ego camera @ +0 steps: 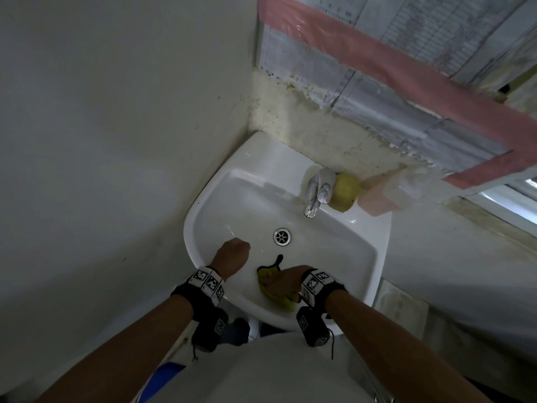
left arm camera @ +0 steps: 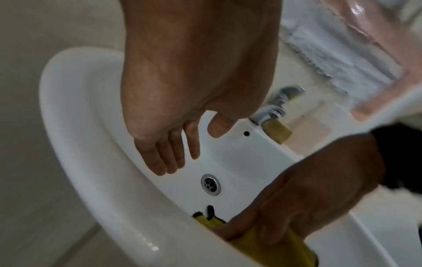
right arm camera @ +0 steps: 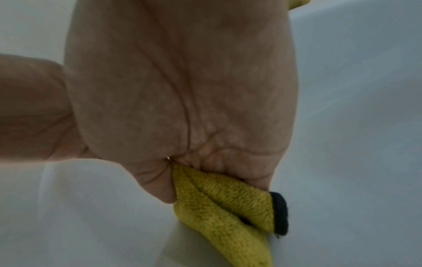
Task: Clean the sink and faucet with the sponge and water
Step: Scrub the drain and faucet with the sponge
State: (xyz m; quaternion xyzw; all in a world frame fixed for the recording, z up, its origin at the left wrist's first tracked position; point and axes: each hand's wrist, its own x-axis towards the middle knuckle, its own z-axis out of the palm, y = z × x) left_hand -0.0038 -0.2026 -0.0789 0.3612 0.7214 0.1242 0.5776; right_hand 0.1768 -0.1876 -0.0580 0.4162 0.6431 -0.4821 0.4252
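A white sink [ego camera: 203, 205] with a chrome faucet [ego camera: 315, 193] at its back and a drain [ego camera: 282, 237] in the middle fills the head view. My right hand [ego camera: 286, 282] grips a yellow cloth with a black edge [ego camera: 267, 276] and presses it on the basin's near inner wall; the right wrist view shows the cloth [right arm camera: 228, 204] bunched under the curled fingers [right arm camera: 157, 180]. My left hand [left arm camera: 180, 159] hangs over the basin's left side, fingers straight, holding nothing. A yellow sponge [ego camera: 345, 191] lies right of the faucet.
A pale pink bottle [ego camera: 386, 196] stands on the ledge right of the sponge. Walls close in on the left and behind the sink. A taped, covered panel [ego camera: 406, 82] hangs above. No water runs from the faucet [left arm camera: 271, 110].
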